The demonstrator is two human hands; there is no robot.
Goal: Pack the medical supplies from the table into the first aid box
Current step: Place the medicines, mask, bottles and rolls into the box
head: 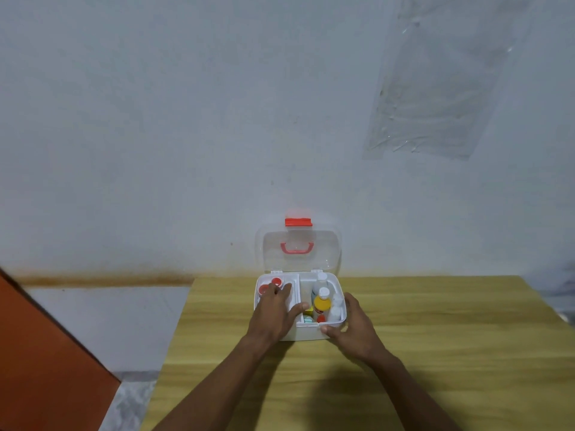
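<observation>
Wooden table: first aid box between both hands' fingers.

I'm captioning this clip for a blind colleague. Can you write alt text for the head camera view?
Two bare hands work at an open white first aid box on a wooden table: the left hand reaches into its left compartment beside red-capped containers, the right hand holds its front right corner. Bottles, one yellow, stand in the right compartment; the clear lid stands upright against the wall.

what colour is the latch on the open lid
Red-orange; the latch on the lid's top edge, head view.
</observation>
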